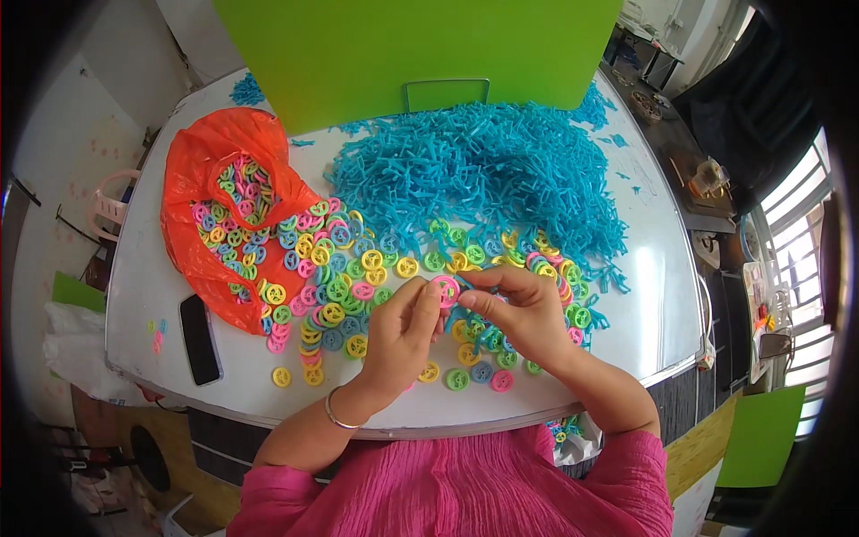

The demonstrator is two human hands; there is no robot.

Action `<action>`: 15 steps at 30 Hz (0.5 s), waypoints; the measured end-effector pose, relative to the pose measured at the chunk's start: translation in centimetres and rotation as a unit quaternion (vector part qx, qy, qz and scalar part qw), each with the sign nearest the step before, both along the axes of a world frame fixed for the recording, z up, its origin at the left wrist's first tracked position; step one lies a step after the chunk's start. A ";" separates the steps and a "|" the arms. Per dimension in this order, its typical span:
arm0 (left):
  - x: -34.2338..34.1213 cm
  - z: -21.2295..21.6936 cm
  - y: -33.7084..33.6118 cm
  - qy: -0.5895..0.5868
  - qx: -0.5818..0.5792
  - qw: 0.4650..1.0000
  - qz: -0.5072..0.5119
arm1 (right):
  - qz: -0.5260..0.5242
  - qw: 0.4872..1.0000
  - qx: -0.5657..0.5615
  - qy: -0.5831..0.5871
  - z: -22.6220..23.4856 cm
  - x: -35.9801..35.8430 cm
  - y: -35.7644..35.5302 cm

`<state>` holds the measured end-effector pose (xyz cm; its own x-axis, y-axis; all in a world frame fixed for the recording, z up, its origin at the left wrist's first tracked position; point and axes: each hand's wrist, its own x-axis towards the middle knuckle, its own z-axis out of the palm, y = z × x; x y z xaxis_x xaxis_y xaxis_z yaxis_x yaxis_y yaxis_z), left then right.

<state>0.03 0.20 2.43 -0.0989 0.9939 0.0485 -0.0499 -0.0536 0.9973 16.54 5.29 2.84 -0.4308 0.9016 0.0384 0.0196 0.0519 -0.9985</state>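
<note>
My left hand [399, 333] pinches a small pink plastic wheel [445, 291] between thumb and fingers, above the near middle of the table. Close against the wheel's right side, my right hand [526, 313] has thumb and forefinger pinched together. A bit of a blue plastic piece [463, 283] shows at those fingertips, mostly covered by them. Beneath and around both hands lie loose wheels [336, 288] in pink, yellow, green and blue. Beyond them spreads a large heap of thin blue plastic pieces [483, 166].
A red plastic bag [192, 179], its mouth open, spills wheels at the left of the white table [429, 403]. Near the left edge lies a black phone [199, 340]. Behind the blue heap stands a bright green panel [412, 54] with a metal handle [446, 83].
</note>
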 end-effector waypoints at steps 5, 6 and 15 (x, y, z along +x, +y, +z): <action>-0.1 -0.2 0.0 0.031 0.024 0.999 -0.002 | -0.013 1.000 0.011 0.001 -0.3 -0.2 -0.3; -0.1 -0.2 0.0 0.042 0.026 0.999 -0.001 | -0.025 1.000 -0.003 0.017 -0.4 -0.3 -0.4; -0.1 0.7 0.0 -0.028 -0.070 0.997 -0.018 | -0.054 0.979 0.180 -0.076 -0.7 -0.6 -0.6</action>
<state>-0.11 0.17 3.11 -0.0614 0.9935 -0.0961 -0.1046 0.0893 0.9905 15.98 4.71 2.17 -0.3584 0.8824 0.3047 0.1909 0.3887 -0.9014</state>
